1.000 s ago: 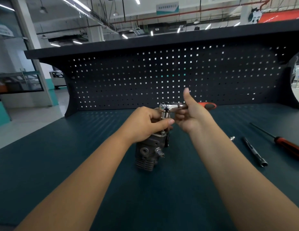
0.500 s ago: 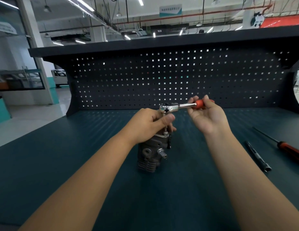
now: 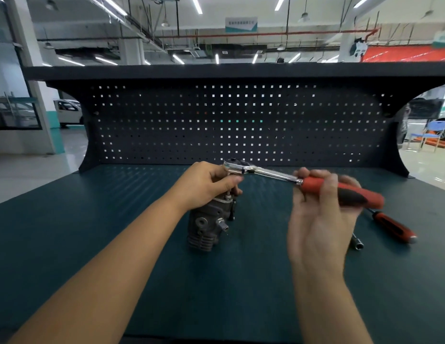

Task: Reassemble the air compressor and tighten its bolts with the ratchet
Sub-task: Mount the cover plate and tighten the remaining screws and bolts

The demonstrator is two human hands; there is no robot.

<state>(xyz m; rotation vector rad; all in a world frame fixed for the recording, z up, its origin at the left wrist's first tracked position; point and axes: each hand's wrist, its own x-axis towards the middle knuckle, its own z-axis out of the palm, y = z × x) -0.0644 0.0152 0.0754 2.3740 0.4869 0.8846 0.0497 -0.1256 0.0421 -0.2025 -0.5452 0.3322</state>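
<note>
The dark grey air compressor [image 3: 207,225] stands upright on the green bench top [image 3: 117,232], finned at its base. Above it my left hand [image 3: 206,184] curls round the socket extension under the ratchet's chrome head [image 3: 235,165] and rests on the compressor's top. The ratchet's shaft runs right and toward me to its red-and-black handle [image 3: 345,193]. My right hand [image 3: 318,214] holds that handle, fingers curled over it from behind. The bolt under the socket is hidden by my left hand.
A red-handled screwdriver [image 3: 392,225] and a loose metal socket bar [image 3: 356,242] lie on the bench at the right, just beyond my right hand. A dark pegboard [image 3: 241,125] walls off the back of the bench.
My right hand slid from near the ratchet head out along the handle, and the handle swung right and toward me. My left hand stayed on the extension atop the compressor.
</note>
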